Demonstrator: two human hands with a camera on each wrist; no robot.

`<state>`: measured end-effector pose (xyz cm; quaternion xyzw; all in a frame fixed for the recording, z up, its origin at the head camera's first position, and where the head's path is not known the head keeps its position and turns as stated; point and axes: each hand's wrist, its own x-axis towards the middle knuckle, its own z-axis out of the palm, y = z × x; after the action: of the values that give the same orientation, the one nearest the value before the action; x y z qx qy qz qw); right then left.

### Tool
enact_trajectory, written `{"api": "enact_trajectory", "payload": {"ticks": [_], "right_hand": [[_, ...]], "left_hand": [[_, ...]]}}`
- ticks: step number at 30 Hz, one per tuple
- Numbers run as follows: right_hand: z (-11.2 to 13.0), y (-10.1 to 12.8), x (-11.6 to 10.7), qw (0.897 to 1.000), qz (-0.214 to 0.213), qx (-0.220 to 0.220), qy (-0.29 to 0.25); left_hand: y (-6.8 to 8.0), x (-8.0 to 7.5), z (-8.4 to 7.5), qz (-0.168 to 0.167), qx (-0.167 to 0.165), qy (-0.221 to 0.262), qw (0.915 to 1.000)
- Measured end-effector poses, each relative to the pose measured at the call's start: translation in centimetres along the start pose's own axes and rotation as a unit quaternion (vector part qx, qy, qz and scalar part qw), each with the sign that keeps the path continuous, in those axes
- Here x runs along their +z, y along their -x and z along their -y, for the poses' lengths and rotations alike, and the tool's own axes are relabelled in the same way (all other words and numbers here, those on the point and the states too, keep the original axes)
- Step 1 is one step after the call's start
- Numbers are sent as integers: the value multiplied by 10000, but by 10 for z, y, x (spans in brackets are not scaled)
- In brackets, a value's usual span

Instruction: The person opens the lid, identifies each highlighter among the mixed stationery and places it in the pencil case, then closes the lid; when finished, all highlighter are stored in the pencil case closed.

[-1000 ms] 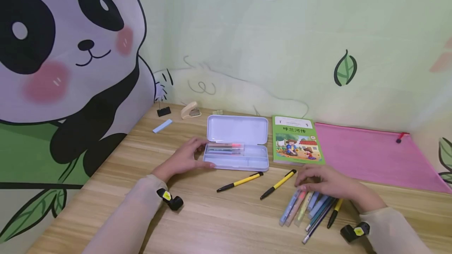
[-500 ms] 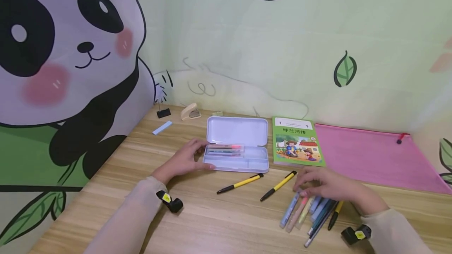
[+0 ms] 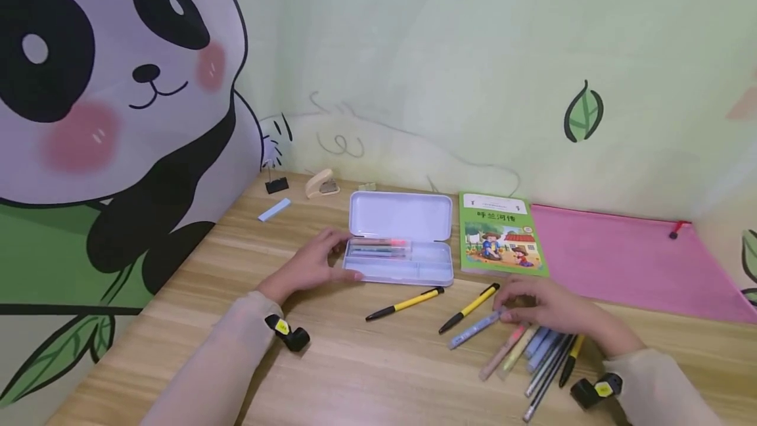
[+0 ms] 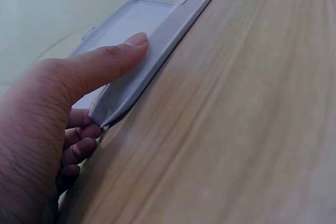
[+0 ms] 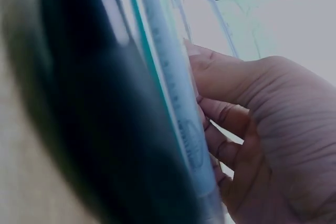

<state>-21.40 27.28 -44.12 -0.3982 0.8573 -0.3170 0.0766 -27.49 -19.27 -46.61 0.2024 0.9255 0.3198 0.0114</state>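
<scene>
My left hand (image 3: 313,265) grips the left end of an open white pencil case (image 3: 434,273). In the left wrist view the thumb (image 4: 118,59) lies along the case's front wall, with fingertips curled at its end. Capped pens (image 3: 378,250) lie in the back compartment. My right hand (image 3: 544,301) pinches the upper end of a blue highlighter (image 3: 475,331), which points left. Below that hand, a pink highlighter (image 3: 501,352), a yellow one (image 3: 520,350), several blue pens and pencils (image 3: 547,373) lie fanned. A yellow-and-black pen (image 3: 570,361) is at their right.
Two more yellow-and-black pens (image 3: 405,303) lie before the case. A green book (image 3: 503,235) and a pink zip pouch (image 3: 615,261) are to its right. Back left are a binder clip (image 3: 276,185), a stapler (image 3: 322,184) and a light blue strip (image 3: 275,210).
The blue highlighter has swung away from the pile to the left, in my right hand's pinch. The pens and pencils beneath have shifted slightly right. My left hand stays on the pencil case.
</scene>
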Motion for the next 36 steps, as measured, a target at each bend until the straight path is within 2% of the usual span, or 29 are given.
{"api": "enact_trajectory", "payload": {"ticks": [7, 12, 25, 29, 31, 33, 36], "right_hand": [[-6, 3, -3, 9961, -251, 426, -735], [-9, 2, -3, 9882, -681, 540, -1261], [-11, 6, -6, 9700, -1249, 922, -1869], [-8, 6, -9, 9576, -1469, 1071, -2236], [-5, 6, -10, 9469, -1638, 1070, -2550], [-2, 4, -12, 9331, -1837, 975, -2933], [9, -2, -14, 9046, -2119, 697, -3632]], "left_hand": [[-2, -3, -1, 47, -16, -22, 10000], [0, -3, -2, 39, -64, 51, 10000], [-1, -1, 0, 25, -17, -3, 10000], [0, -1, 0, 55, -38, -17, 10000], [0, -2, 0, 62, -49, -11, 10000], [0, -2, 0, 56, -78, -9, 10000], [-1, -1, 0, 43, -84, -9, 10000]]}}
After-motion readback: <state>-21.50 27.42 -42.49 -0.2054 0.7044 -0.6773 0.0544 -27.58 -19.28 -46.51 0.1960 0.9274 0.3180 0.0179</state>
